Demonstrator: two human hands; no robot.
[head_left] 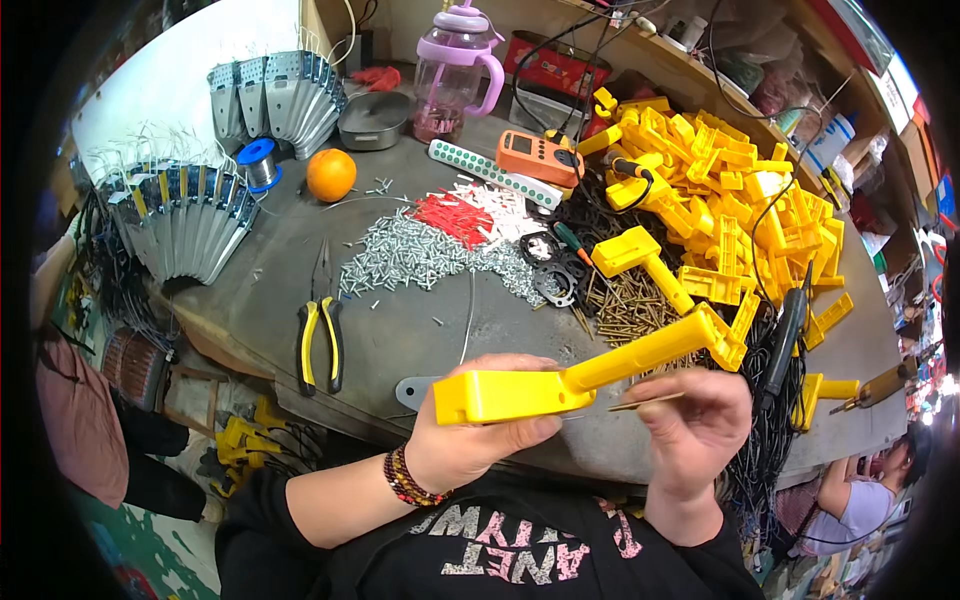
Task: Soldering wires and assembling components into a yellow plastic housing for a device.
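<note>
The left hand [470, 440] clamps its fingers around the block end of a yellow plastic handle part [580, 375], held level above the workbench edge [380, 350] so its stem faces the right hand [690, 420], whose fingertips pinch a thin brass pin [645, 402] beside that stem, wrist bent inward.

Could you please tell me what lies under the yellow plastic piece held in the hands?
Under the yellow plastic piece shows one end of a flat grey metal bracket on the table; its remainder is covered.
</note>
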